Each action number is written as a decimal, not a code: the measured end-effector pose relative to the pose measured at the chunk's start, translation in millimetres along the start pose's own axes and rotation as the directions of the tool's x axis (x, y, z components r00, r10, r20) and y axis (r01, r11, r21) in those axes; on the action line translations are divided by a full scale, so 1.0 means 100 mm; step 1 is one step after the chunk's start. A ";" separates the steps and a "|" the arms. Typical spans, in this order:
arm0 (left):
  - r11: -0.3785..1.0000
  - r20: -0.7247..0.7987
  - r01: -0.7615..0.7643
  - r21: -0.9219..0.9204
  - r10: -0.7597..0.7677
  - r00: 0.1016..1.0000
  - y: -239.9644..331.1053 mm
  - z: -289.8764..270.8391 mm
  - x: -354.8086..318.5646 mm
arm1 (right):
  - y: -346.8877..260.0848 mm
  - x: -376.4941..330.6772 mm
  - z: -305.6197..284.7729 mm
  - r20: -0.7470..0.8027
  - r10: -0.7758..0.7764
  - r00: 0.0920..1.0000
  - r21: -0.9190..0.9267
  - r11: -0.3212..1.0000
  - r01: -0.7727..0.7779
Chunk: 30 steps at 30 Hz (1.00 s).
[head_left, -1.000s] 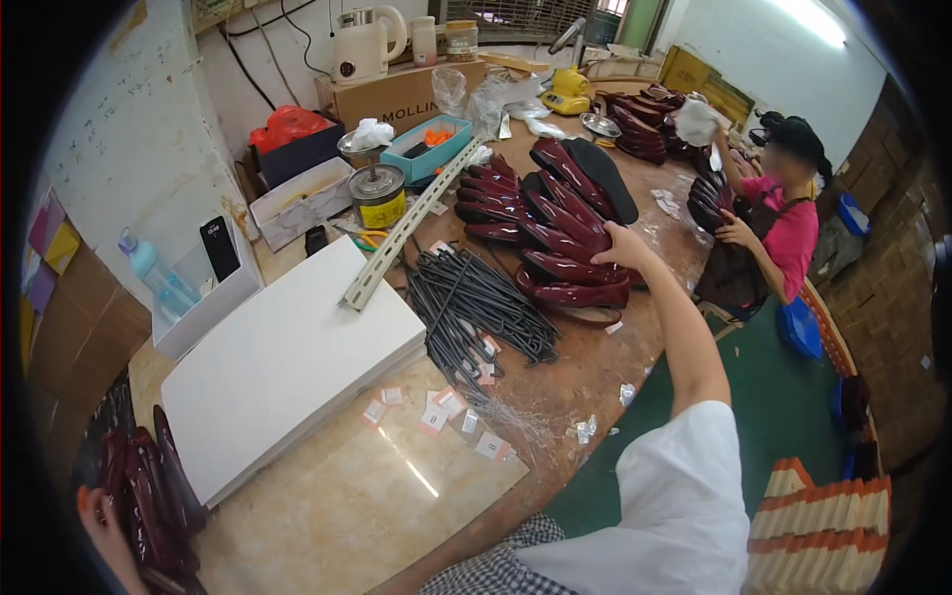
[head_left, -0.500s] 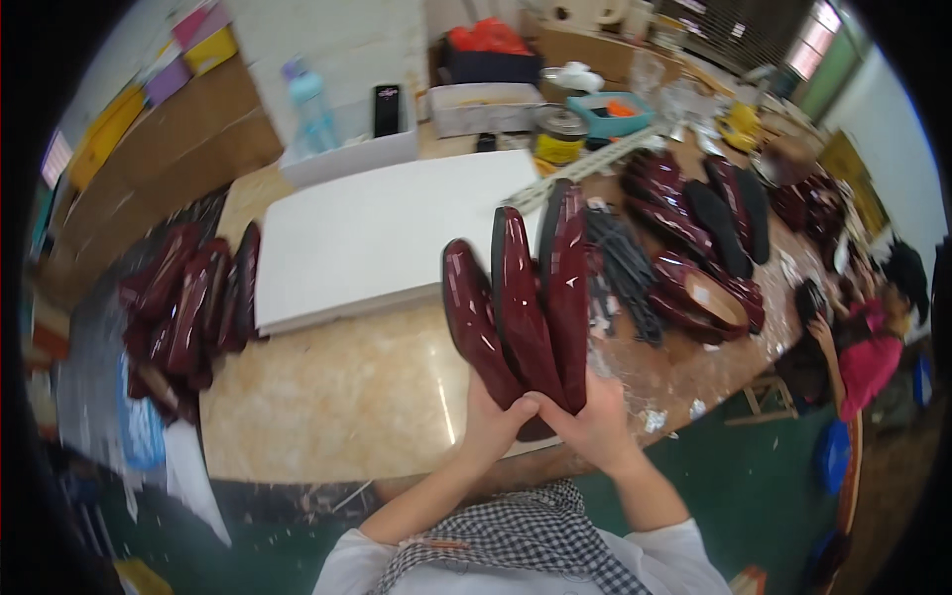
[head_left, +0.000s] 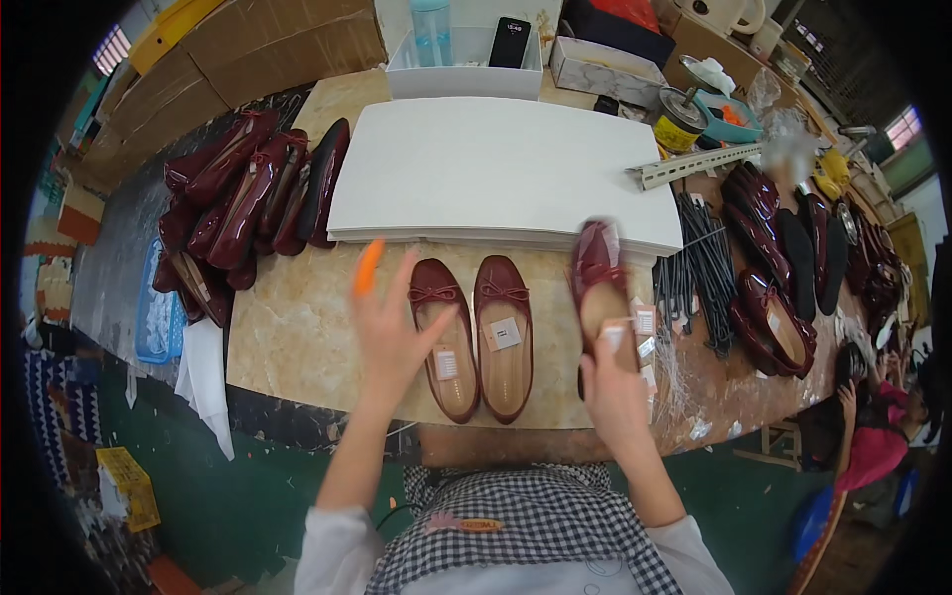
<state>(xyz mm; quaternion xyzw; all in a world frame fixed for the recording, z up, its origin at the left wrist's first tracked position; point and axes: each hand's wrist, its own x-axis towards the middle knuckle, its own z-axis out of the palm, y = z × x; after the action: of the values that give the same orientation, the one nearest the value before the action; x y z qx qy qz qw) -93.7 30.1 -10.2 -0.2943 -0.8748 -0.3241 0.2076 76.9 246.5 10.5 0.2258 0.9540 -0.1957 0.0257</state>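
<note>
- So far, two dark red flat shoes laid side by side on the marble tabletop, toes toward the white board stack, a paper tag in each
- A third red shoe lifted just right of that pair, clamped in the right hand, blurred
- Left hand raised beside the pair, fingers spread, an orange marker at its fingertips
- Plenty left, judging by the shoe pile at left and the heap at right
</note>
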 end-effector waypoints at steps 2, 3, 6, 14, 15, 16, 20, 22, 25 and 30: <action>0.981 0.037 -0.194 -0.010 0.194 0.980 0.23 0.32 0.70 | 0.14 -0.06 0.41 0.077 -0.072 0.994 -0.098 0.992 0.080; 0.970 0.048 -0.242 0.039 0.240 0.970 0.33 0.49 1.03 | 0.10 -0.10 0.55 0.080 -0.104 0.991 -0.110 0.987 0.113; 0.953 0.160 -0.124 0.277 0.082 0.984 -0.04 1.19 1.58 | -0.16 -0.14 0.21 0.165 -0.210 0.964 0.041 0.978 0.206; 1.000 0.460 0.024 0.020 -0.030 0.887 0.45 1.15 1.48 | 0.10 -0.22 -0.03 -0.230 0.155 0.961 0.941 0.287 0.179; 0.945 0.450 -0.289 -0.152 0.327 0.831 0.81 0.98 1.08 | 0.22 -0.18 -0.07 -0.140 0.200 0.970 0.990 0.062 0.130; 0.838 0.285 -0.293 -0.460 0.452 0.845 1.06 0.74 0.51 | 0.29 -0.15 -0.06 0.084 0.217 0.972 0.978 -0.205 -0.038; 0.527 0.311 -0.215 -0.822 0.732 0.606 1.38 0.00 -0.19 | 0.38 -0.20 0.01 0.323 -0.313 0.893 0.759 -0.478 -0.442; 0.657 0.175 -0.200 -0.727 0.459 0.871 1.23 0.13 0.02 | 0.23 -0.31 0.00 0.345 -0.156 0.925 0.924 -0.117 -0.364; 0.808 0.253 -0.048 -0.588 0.239 0.937 1.04 0.25 -0.37 | 0.19 -0.21 0.02 0.260 -0.108 0.960 0.965 0.004 -0.261; 0.407 0.468 0.498 -0.766 -0.178 0.866 1.34 0.40 -0.10 | -0.14 -0.28 -0.10 -0.272 -0.368 0.889 0.530 0.714 0.457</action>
<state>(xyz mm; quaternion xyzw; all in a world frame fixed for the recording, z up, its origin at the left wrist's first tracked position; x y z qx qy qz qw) -6.0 136.1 15.9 -0.2193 -0.6504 -0.7040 -0.1826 96.1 226.6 28.8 0.0174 0.8730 -0.4607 -0.1588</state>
